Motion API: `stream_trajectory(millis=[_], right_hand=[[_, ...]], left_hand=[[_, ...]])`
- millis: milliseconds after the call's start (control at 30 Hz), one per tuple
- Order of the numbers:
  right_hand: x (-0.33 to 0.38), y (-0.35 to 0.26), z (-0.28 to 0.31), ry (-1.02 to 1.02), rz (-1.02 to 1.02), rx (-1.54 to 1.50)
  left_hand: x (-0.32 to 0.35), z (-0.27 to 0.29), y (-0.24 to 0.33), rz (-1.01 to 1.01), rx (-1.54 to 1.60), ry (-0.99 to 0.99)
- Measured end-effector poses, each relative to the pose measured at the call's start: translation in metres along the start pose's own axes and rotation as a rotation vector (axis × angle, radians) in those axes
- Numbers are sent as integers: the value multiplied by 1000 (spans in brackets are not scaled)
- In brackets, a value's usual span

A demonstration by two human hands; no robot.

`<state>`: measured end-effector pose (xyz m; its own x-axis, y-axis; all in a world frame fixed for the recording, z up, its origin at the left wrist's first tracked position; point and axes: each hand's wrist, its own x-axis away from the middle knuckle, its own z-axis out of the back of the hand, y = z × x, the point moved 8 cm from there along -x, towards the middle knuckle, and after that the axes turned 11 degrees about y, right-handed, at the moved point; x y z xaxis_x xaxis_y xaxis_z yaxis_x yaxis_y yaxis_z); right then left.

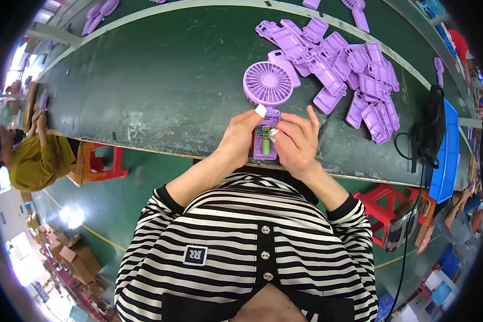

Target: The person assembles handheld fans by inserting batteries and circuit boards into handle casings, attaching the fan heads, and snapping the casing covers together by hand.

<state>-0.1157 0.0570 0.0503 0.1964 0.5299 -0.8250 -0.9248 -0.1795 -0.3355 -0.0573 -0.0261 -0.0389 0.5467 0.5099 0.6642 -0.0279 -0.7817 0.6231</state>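
A purple handheld fan [268,83] lies face up near the table's front edge, its round grille pointing away from me. Its handle is uncovered, baring a small green circuit board [265,129] with a display and a green cylindrical battery [265,146]. My left hand [235,135] is closed at the left side of the handle, its white-covered thumb on the neck. From the right, my right hand [298,140] pinches at the board's edge with white-tipped fingers, one finger raised. Whether a small part sits in that pinch is hidden. Another purple piece [285,65] lies partly behind the grille.
A heap of purple plastic shells [333,64] covers the back right of the green table [161,80]. At the right edge are a blue tray [444,155], a black bag [433,126] and a cable. Red stools [383,209] stand below; a co-worker [35,155] sits far left.
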Motion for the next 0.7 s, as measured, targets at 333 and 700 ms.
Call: stream_trajectory(millis=[333, 700], right_hand=[[-12, 14, -15, -146, -101, -60], [-44, 28, -35, -384, -370, -404]], left_hand=[[-6, 12, 8, -13, -64, 83], [8, 19, 28, 83, -78, 60]])
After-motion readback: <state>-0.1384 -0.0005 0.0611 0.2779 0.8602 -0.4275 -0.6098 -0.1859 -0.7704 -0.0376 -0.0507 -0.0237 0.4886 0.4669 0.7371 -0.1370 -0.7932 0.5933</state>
